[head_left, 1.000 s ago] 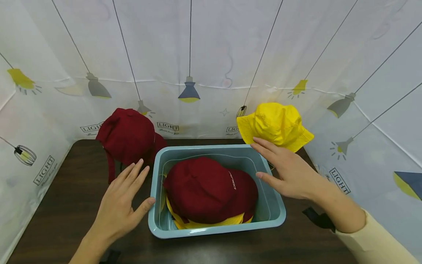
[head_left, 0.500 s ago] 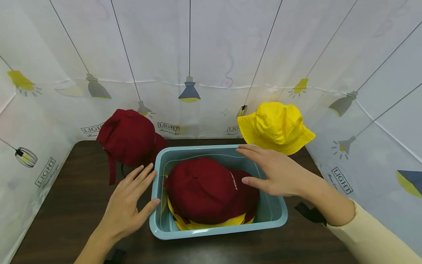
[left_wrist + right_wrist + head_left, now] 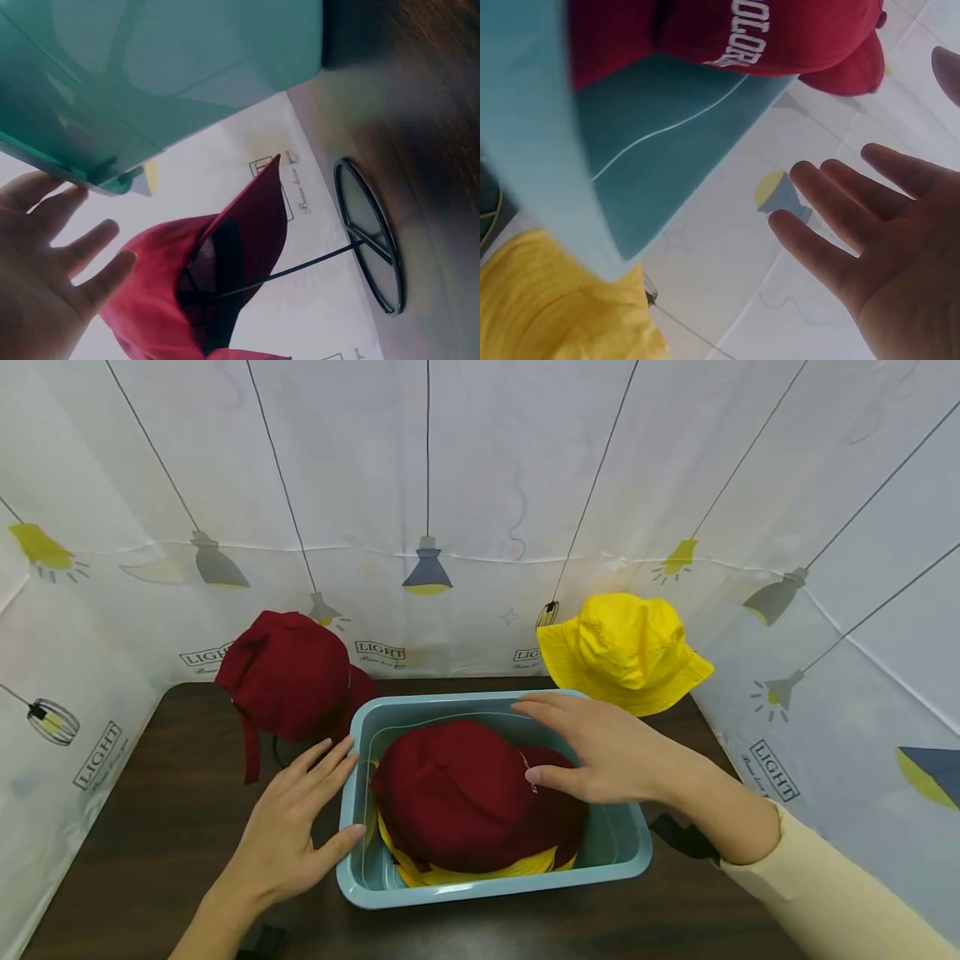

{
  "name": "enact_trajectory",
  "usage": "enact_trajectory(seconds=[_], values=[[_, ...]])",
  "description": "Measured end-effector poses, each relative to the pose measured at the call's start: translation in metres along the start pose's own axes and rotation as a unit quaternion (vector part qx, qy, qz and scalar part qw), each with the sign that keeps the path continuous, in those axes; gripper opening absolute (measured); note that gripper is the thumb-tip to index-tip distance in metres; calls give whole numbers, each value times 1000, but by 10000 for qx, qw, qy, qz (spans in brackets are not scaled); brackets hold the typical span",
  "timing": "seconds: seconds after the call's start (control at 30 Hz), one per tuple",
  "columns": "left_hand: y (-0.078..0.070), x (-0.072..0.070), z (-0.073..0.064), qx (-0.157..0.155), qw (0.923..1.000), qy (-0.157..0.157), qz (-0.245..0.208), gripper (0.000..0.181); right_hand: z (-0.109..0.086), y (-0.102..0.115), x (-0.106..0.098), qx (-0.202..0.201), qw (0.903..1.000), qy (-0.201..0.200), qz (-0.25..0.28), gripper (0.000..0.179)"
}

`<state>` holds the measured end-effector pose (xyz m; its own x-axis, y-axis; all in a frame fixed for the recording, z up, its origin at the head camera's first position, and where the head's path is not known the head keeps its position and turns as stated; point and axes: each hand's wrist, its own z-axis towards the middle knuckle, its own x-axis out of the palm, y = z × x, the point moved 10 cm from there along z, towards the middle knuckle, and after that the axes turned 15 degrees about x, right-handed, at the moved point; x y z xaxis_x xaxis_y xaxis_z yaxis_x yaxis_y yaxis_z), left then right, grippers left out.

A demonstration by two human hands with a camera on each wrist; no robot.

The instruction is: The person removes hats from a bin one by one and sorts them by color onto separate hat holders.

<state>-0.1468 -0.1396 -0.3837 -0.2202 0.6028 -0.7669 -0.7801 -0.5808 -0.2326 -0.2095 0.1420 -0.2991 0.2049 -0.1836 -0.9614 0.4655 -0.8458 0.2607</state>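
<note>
A blue-grey plastic basin stands on the dark table. Inside it lies a maroon baseball cap with white lettering, on top of yellow fabric. My left hand is at the basin's left side, fingers straight and spread, fingertips at the rim in the left wrist view; firm contact is hard to tell. Over the basin's right part hovers my right hand, fingers extended and holding nothing. It covers part of the cap's brim in the head view; the right wrist view shows it apart from the cap.
Behind the basin on the left, another maroon cap hangs on a black wire stand. At the back right is a yellow bucket hat. A white curtain printed with lamps encloses the table's back and sides.
My right hand has moved left, from beside the basin's right rim to over the cap. My left hand has shifted slightly right to the left rim. The hats and basin stay put.
</note>
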Motion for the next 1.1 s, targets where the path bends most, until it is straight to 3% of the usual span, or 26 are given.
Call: enact_trajectory(seconds=[0.37,0.77,1.1], values=[[4,-3,-4,-207,9997,39,-114,81,17,23,4,-217,9997,60,4,78],[4,1,-6,-305,9992,26,-272,82,25,22,17,17,9996,195,213,90],[4,4,-8,-410,9982,62,-422,83,28,26,28,-168,9989,341,283,91]])
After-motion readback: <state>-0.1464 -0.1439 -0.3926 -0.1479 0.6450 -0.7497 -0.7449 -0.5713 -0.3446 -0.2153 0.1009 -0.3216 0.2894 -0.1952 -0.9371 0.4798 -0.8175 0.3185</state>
